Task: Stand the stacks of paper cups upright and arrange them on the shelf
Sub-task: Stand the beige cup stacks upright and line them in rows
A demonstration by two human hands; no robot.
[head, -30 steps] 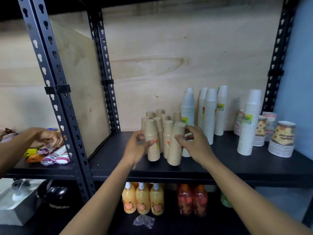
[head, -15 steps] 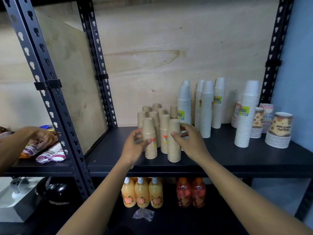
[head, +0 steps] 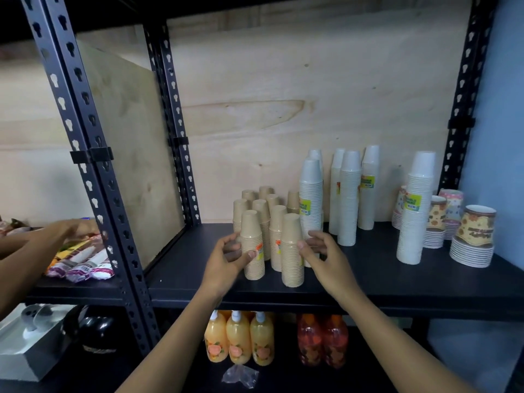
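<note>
Several stacks of brown paper cups (head: 265, 219) stand upright in a tight cluster on the black shelf (head: 377, 279). My left hand (head: 226, 262) pinches the front-left brown stack (head: 253, 259), thumb on its front and fingers at its left side. Just beside the front-right brown stack (head: 292, 251), my right hand (head: 326, 256) has its fingers apart, the fingertips at the stack's right side. Tall white cup stacks (head: 348, 199) stand upright behind and to the right. One more white stack (head: 414, 214) stands alone further right.
Patterned cups (head: 475, 234) in short stacks fill the shelf's right end. A perforated black upright (head: 93, 171) divides off the left bay, where another person's hand (head: 66, 228) handles snack packets (head: 82, 263). Orange bottles (head: 238, 341) and red bottles (head: 321, 341) stand on the shelf below.
My right hand has let go of the front-right brown stack and its fingers have spread. The front stacks now stand straight. The other person's hand has shifted over the packets.
</note>
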